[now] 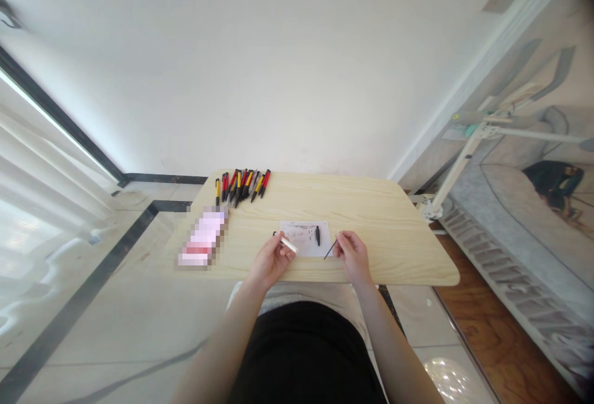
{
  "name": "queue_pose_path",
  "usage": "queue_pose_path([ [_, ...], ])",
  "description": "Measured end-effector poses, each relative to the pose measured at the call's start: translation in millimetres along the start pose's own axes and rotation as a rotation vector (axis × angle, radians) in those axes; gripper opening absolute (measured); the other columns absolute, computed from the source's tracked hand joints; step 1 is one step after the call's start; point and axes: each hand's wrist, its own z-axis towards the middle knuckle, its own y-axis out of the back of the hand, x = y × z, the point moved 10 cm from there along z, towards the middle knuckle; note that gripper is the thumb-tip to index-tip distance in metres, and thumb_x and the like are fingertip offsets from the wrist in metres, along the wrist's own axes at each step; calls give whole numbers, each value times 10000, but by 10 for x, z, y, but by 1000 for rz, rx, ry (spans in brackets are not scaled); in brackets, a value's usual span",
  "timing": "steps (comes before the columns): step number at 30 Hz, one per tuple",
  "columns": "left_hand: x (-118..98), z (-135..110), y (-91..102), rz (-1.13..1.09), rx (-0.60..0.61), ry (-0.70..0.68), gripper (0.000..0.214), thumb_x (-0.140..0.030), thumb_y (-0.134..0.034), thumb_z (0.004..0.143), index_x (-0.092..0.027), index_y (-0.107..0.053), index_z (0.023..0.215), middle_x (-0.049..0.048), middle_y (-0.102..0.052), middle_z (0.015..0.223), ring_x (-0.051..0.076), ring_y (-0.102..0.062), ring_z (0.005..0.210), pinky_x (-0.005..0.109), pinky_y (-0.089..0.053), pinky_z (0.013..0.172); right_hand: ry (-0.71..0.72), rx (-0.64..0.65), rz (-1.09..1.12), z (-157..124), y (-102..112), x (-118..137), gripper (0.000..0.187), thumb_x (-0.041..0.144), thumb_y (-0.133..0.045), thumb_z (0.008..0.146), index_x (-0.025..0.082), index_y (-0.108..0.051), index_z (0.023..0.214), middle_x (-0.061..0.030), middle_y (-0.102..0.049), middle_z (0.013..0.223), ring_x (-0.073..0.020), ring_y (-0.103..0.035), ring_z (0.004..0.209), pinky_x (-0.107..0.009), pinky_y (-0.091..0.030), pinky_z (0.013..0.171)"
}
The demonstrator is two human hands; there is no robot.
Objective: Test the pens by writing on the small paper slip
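Bright, soft light reaches me from the curtain (pixel 41 218) side, left; glare spots the floor (pixel 445 380); my view warps toward its edges.

This is a home's living area. A grey sofa (pixel 503 190) and sheer white curtains (pixel 32 206) show it.

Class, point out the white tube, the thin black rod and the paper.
White tube (pixel 288 245), head view, visible middle.
Thin black rod (pixel 330 250), head view, exposed shaft.
Paper (pixel 307 249), head view, bare lower part.
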Motion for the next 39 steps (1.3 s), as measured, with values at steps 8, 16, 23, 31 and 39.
queue_pose_path([
  [8, 2, 6, -3, 50, -7, -22, 98, -222, -599, 763, -152, -533, 744, -25, -517, 584, 54, -449, 452, 198, -390, 473, -14, -7, 34, -1, 1, -14, 249, 436, -560, 753, 191, -512, 760, 51, -498, 507, -94, -457, 436, -217, -364, 432],
  [16, -36, -30, -71, 158, 26, -86, 123, -193, -622, 741, -172, -501, 733, -1, -560, 651, 73, -518, 533, 193, -415, 532, 0, -118, 187, -19, 94, 23, 196, 360, -575, 769, 176, -519, 809, -11, -600, 691, -112, -566, 560, -237, -452, 508],
  [23, -46, -56, -128, 286, 61, -116, 130, -184, -608, 750, -174, -479, 738, 5, -570, 678, 72, -521, 548, 188, -398, 543, 76, -172, 224, -42, 54, 347, 171, 348, -547, 793, 191, -510, 848, -26, -617, 759, -132, -603, 617, -260, -476, 546],
  [31, -23, -41, -132, 362, 80, -115, 167, -210, -612, 747, -173, -450, 727, -8, -565, 656, 75, -513, 532, 199, -382, 539, 89, -181, 352, -6, -10, 475, 152, 307, -585, 776, 174, -528, 822, -7, -622, 724, -107, -594, 565, -225, -453, 510],
  [39, -30, -51, -151, 367, 99, -119, 165, -208, -601, 755, -173, -443, 725, -14, -552, 652, 72, -502, 539, 196, -363, 536, 41, -166, 325, 13, -86, 418, 178, 323, -602, 755, 165, -534, 802, -6, -619, 714, -101, -576, 491, -216, -434, 439],
])
